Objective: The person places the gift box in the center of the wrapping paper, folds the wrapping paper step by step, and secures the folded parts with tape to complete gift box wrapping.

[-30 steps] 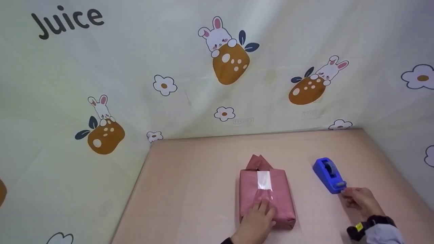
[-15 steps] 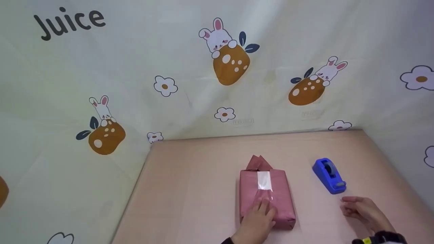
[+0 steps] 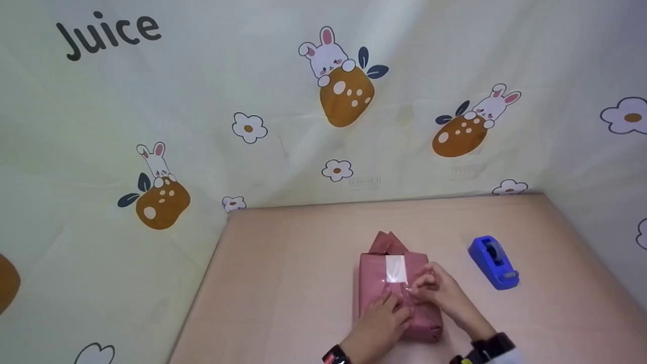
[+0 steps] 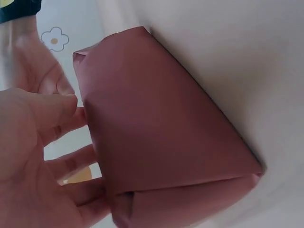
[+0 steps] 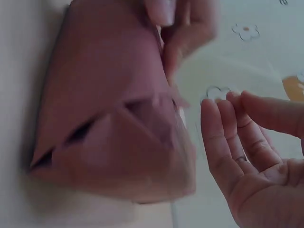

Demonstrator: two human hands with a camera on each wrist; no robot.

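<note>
A box wrapped in dusty-pink paper (image 3: 376, 278) (image 4: 161, 133) (image 5: 104, 118) lies on the pink table (image 3: 293, 273). A clear tape strip (image 3: 395, 268) sits across its top seam. My left hand (image 3: 386, 314) (image 4: 42, 156) presses flat on the near part of the parcel, fingers straight. My right hand (image 3: 433, 289) (image 5: 237, 142) hovers over the parcel's right top. Its thumb and fingertips meet on a piece of clear tape (image 5: 184, 142), which hangs over the folded end. A blue tape dispenser (image 3: 493, 262) stands to the right, apart from both hands.
Walls covered in pale cloth printed with rabbits and flowers (image 3: 343, 81) enclose the table at the back, left and right. Bare tabletop stretches left of the parcel and behind it.
My right hand has left the dispenser and swung left, onto the parcel beside the left hand. The left hand and the parcel have stayed put.
</note>
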